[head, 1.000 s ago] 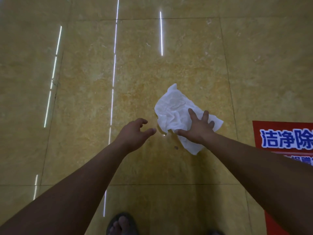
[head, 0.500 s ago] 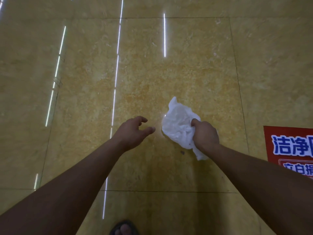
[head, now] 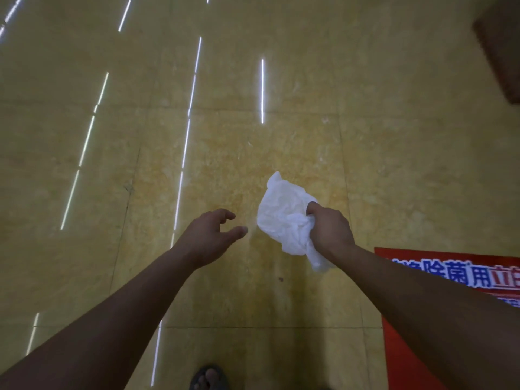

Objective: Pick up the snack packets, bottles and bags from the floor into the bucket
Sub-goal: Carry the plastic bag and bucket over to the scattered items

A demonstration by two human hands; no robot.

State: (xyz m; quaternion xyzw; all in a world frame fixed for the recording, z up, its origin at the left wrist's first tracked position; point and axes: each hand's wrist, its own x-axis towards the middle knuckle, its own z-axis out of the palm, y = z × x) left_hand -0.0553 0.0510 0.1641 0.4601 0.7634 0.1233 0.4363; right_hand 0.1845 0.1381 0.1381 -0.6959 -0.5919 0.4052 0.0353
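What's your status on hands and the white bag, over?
Right hand grips the crumpled white bag. Left hand open, empty, beside it. Bucket not in view; red printed sheet lies at right.

Red panel [head: 405, 356] on floor, blue characters 除菌用 on white band, rest cut off

Under me is a glossy yellow-tan tiled floor [head: 281, 52], mirroring white light strips. A red mat [head: 478, 274] with blue characters lies flat at my right; my sandalled foot [head: 209, 378] stands at the bottom edge. Whether the white bag [head: 281, 218] in my right hand [head: 330, 230] touches the tiles, I cannot tell.
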